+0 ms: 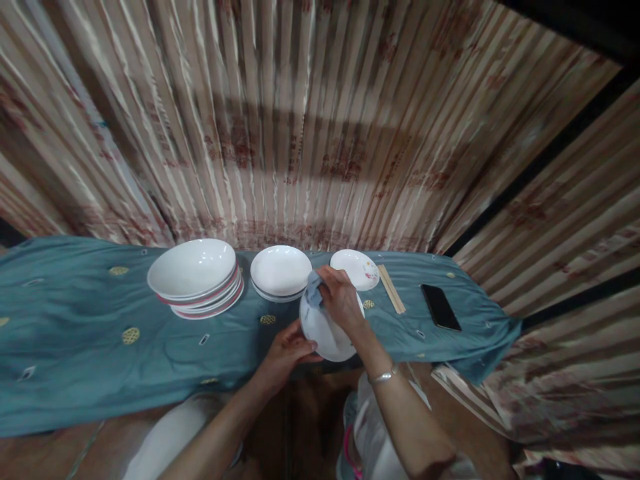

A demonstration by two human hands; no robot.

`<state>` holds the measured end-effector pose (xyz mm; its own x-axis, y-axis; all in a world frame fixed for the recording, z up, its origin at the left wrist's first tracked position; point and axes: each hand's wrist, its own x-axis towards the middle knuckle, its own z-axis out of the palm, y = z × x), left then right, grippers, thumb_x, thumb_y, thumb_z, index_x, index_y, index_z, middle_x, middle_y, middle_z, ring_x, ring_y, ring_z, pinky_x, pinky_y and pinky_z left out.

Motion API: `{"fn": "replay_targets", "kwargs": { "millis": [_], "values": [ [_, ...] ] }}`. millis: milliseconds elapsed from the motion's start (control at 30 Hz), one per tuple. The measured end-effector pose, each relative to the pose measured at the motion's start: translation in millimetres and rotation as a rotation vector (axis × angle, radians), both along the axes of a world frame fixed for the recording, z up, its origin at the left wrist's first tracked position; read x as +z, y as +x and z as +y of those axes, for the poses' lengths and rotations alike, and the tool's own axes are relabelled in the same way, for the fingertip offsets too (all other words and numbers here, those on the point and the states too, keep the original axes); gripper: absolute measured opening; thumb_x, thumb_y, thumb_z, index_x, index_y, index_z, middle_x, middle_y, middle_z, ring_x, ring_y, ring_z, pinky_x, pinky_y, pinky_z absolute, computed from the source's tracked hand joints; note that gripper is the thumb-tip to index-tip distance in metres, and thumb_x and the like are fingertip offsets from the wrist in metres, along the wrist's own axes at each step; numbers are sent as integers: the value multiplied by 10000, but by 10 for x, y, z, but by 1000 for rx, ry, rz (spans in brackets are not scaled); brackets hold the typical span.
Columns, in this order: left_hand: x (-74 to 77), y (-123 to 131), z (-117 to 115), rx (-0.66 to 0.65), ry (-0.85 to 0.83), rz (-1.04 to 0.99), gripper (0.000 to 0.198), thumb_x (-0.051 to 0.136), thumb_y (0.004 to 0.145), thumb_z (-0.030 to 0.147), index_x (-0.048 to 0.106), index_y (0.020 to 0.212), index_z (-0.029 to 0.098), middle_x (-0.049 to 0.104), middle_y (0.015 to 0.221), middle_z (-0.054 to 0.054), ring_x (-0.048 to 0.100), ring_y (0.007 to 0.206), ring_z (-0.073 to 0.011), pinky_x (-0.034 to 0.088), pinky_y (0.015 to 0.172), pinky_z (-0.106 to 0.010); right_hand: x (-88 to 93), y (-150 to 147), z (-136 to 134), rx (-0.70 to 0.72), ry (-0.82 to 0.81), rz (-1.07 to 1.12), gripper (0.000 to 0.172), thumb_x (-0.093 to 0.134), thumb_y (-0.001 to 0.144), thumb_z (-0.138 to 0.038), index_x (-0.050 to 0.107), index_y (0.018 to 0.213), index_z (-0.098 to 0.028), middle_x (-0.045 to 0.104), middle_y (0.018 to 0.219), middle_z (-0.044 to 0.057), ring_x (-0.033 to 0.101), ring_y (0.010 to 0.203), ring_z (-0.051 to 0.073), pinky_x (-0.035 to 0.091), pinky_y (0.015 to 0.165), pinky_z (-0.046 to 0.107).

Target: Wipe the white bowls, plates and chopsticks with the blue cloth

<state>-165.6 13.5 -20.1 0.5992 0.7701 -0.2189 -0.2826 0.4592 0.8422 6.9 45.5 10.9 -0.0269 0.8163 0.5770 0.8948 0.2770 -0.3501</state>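
At the near edge of a long table, a person holds a white plate in front of them, tipped a little. The left hand has the plate by its near left side. Its thumb is on top of the rim, and the other fingers go under it. The right hand reaches over the plate, with its fingers bunched around a blue cloth. The cloth sits at the far left part of the plate. A shiny bracelet is on the right wrist.

The table has a blue-green cover with little yellow shapes on it. On the left is a tall pile of big white bowls, and some have red bands. Just beside it, in the middle, is a short pile of white dishes. Past the right hand lies a small plate with a picture on it. Next to that are some chopsticks, lying close together. Farther right is a black phone, lying flat. Behind the table hangs a striped curtain with red patterns
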Motion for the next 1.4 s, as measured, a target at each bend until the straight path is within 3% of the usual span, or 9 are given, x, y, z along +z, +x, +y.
{"fn": "replay_targets", "kwargs": {
  "millis": [100, 267, 500, 667, 867, 1067, 1233, 1400],
  "values": [
    [1, -14, 13, 8, 5, 12, 606, 834, 558, 284, 655, 1123, 159, 728, 950, -91, 687, 864, -268, 578, 728, -389, 41, 121, 25, -97, -36, -30, 256, 445, 918, -192, 653, 1064, -170, 672, 1049, 89, 559, 962, 233, 430, 893, 348],
    [37, -38, 35, 63, 9, 9, 607, 845, 541, 275, 662, 1108, 161, 726, 942, -81, 684, 851, -261, 582, 717, -387, -14, 295, 34, -263, -88, -55, 282, 447, 925, -230, 653, 1090, -130, 682, 1054, 127, 557, 971, 249, 393, 905, 356],
    [84, -87, 88, 157, 22, 0, 708, 864, 512, 272, 646, 1178, 166, 726, 890, -70, 687, 805, -245, 585, 698, -375, 6, 336, -17, -363, -254, -74, 292, 445, 937, -300, 674, 1025, -142, 700, 942, 131, 597, 903, 232, 379, 812, 304],
    [115, -124, 147, 219, 39, 3, 743, 856, 514, 257, 620, 1214, 178, 729, 986, -85, 685, 877, -258, 587, 699, -352, 13, 281, -43, -419, -395, -59, 315, 441, 928, -332, 703, 911, -159, 718, 848, 125, 629, 782, 216, 342, 659, 277],
    [149, -157, 216, 297, 52, -9, 740, 855, 497, 221, 605, 1191, 162, 727, 985, -77, 684, 883, -252, 584, 715, -347, -116, 260, -5, -353, -417, 74, 346, 445, 882, -373, 678, 713, -180, 664, 666, 64, 567, 629, 168, 281, 583, 268],
    [182, -175, 244, 355, 78, -14, 707, 854, 483, 202, 618, 1148, 161, 724, 999, -75, 678, 905, -238, 561, 775, -333, -309, 242, 86, -237, -381, 409, 390, 490, 759, -455, 456, 466, -200, 389, 447, -41, 372, 492, 102, 228, 502, 245],
    [185, -189, 266, 381, 83, -29, 688, 847, 515, 218, 608, 1157, 167, 716, 1044, -85, 670, 946, -259, 566, 753, -338, -419, 177, 108, -144, -445, 667, 422, 509, 675, -553, 385, 455, -214, 310, 448, -61, 292, 477, 82, 194, 462, 236],
    [145, -187, 292, 393, 116, -32, 716, 845, 528, 231, 597, 1196, 176, 715, 1070, -90, 660, 997, -279, 559, 779, -337, -445, 49, 55, -100, -534, 935, 380, 579, 653, -544, 482, 521, -201, 389, 447, -67, 342, 454, 80, 237, 443, 225]
  ]
}}
